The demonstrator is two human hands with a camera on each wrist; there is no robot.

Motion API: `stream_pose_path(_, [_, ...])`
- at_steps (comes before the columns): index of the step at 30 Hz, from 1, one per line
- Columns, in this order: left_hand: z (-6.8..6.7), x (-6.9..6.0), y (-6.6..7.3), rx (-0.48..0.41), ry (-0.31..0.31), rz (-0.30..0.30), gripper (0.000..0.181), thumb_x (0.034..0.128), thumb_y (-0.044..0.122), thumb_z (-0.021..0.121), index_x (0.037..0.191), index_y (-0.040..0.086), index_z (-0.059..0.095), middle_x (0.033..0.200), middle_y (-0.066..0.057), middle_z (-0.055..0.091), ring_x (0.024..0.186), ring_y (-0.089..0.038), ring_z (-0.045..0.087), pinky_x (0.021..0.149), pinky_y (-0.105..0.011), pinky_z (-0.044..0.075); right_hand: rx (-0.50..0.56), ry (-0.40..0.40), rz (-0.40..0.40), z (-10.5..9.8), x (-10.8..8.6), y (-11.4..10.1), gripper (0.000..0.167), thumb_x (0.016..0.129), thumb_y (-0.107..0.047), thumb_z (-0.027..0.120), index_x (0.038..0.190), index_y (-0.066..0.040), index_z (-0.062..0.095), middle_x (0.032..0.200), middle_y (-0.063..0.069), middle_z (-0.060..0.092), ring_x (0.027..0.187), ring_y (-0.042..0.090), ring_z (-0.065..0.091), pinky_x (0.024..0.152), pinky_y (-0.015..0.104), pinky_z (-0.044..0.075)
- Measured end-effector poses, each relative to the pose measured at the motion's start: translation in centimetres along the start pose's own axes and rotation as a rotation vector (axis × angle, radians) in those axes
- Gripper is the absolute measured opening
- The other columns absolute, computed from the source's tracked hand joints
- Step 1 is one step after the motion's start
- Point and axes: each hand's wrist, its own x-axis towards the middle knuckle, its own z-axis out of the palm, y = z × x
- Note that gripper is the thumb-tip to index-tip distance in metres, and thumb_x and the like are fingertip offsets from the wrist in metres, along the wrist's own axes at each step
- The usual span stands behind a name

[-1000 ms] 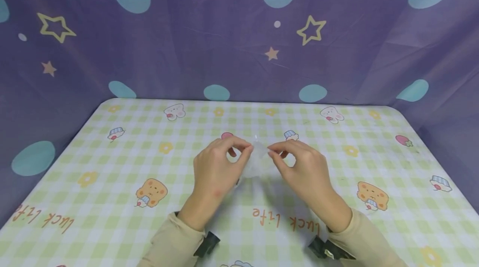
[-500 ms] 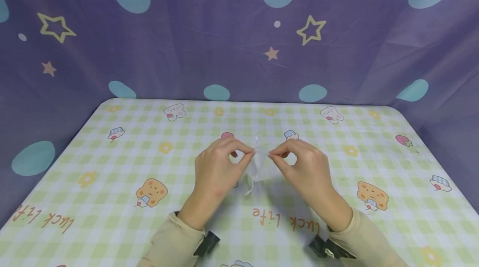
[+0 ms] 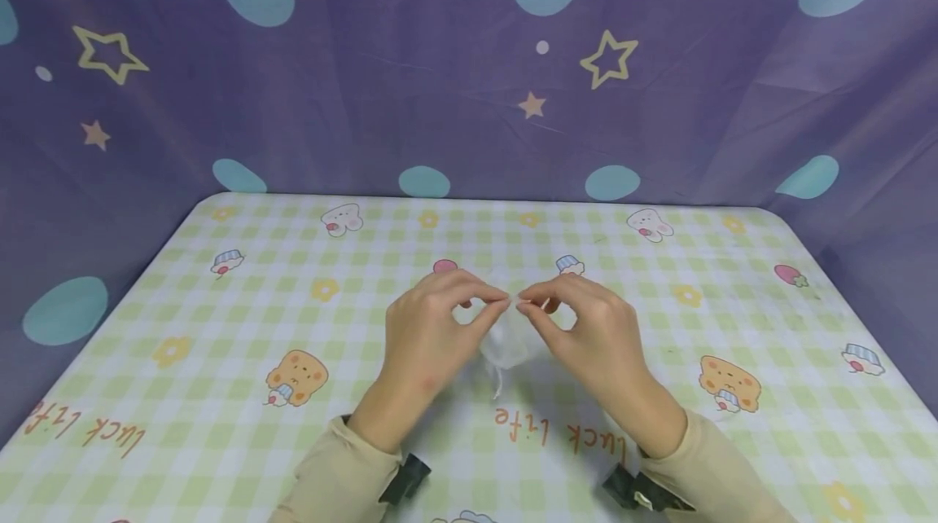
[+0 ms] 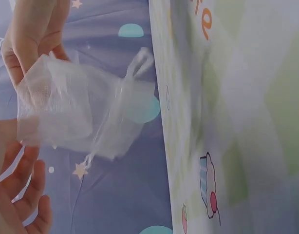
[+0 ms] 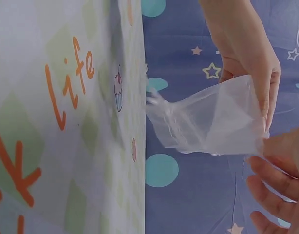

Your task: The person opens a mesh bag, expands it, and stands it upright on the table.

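A small sheer white drawstring pouch (image 3: pixel 506 346) hangs between the two hands, above the middle of the table. My left hand (image 3: pixel 428 336) pinches one corner between thumb and forefinger. On the other side my right hand (image 3: pixel 589 336) pinches the opposite corner the same way, with the fingertips of both hands nearly meeting. In the left wrist view the gathered band and cord loop (image 4: pixel 140 63) of the pouch lie at the end away from the fingers, towards the table. Through the thin mesh (image 5: pixel 213 119) in the right wrist view, the backdrop shows faintly.
A green-and-white checked cloth (image 3: pixel 242 327) with cartoon prints covers the table. Behind the table's far edge hangs a purple curtain (image 3: pixel 410 59) with stars and blue ovals. Dark straps (image 3: pixel 405 478) circle the wrists at the sleeves.
Both hands' fingertips have drawn closer together, the left shifting slightly right. The pouch has swung and turned, and a cord end now dangles below it towards the person.
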Motion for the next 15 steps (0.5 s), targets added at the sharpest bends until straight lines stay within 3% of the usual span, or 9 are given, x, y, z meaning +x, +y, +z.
stream_pose_path(5, [-0.24,0.2,-0.04,-0.039,0.085,-0.01,0.007,0.0807,0.023,0.083,0.086,0.022,0.079,0.088,0.013,0.071,0.071,-0.006,0.06,0.056,-0.024,0.046,0.029,-0.074,0.056,0.0,-0.15,-0.29,0.019,0.081,-0.016,0.083,0.099,-0.013,0.077,0.084,-0.005,0.072,0.071,0.009,0.064,0.061,0.029,0.051])
stream_pose_path(10, [-0.21,0.25,-0.07,-0.059,0.13,-0.012,0.008,0.0804,0.023,0.083,0.086,0.021,0.078,0.085,0.012,0.072,0.069,-0.007,0.06,0.055,-0.024,0.045,0.04,-0.15,0.126,-0.01,-0.2,-0.62,0.018,0.083,-0.021,0.082,0.098,-0.012,0.078,0.082,-0.005,0.072,0.07,0.009,0.063,0.058,0.027,0.047])
stream_pose_path(15, [-0.14,0.23,-0.13,-0.032,0.136,-0.049,0.007,0.0808,0.021,0.083,0.084,0.023,0.077,0.078,0.011,0.07,0.066,-0.006,0.059,0.052,-0.025,0.043,0.011,-0.082,0.124,-0.03,-0.15,-0.53,0.01,0.081,-0.011,0.082,0.09,-0.014,0.078,0.078,-0.005,0.071,0.068,0.008,0.064,0.054,0.027,0.045])
